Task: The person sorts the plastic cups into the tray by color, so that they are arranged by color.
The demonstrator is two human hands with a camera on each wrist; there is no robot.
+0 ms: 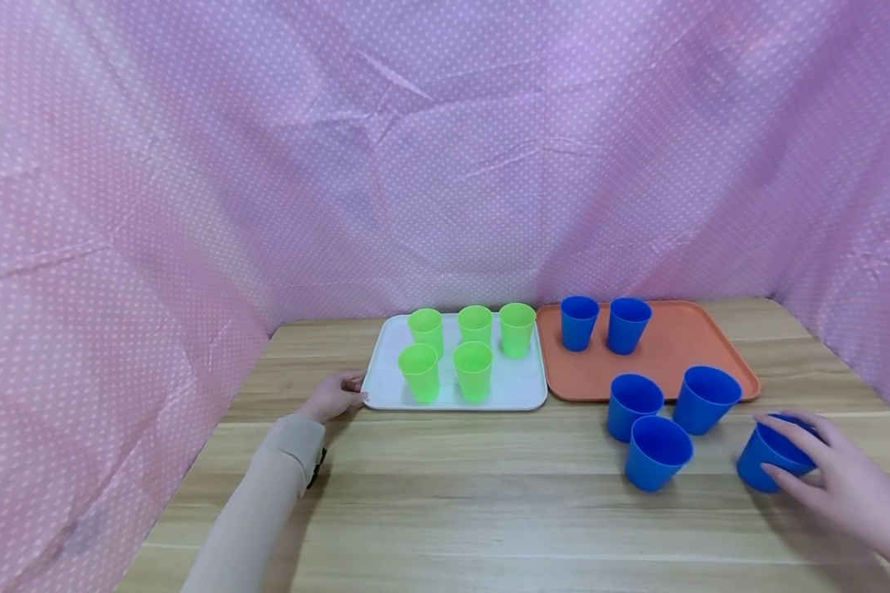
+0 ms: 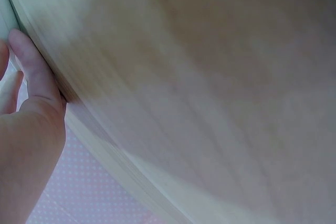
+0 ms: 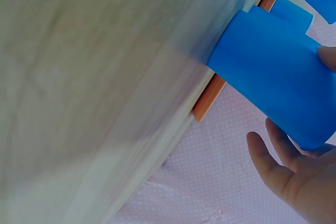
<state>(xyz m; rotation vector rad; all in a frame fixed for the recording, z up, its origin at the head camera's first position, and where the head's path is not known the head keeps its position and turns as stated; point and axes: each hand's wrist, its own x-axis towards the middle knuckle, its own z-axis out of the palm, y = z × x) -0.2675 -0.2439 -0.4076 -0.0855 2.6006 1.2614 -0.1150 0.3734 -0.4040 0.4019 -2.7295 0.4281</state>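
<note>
In the head view my left hand (image 1: 331, 397) holds the front left corner of a white tray (image 1: 374, 387), fingertips at its edge. Several light green cups (image 1: 421, 375) stand upright on that tray. On the right, my right hand (image 1: 834, 473) grips a blue cup (image 1: 758, 465), thumb on the near side and fingers over the far rim. The right wrist view shows this blue cup (image 3: 278, 72) large, with the thumb at its side and two fingers spread below. Three other blue cups (image 1: 656, 461) stand to its left, in front of an orange tray (image 1: 682, 329).
Two blue cups (image 1: 627, 329) stand on the back left part of the orange tray, which sits side by side with the white one. Everything rests on a wood-grain table (image 1: 452, 494). Pink dotted cloth (image 1: 445, 165) hangs behind and along both sides.
</note>
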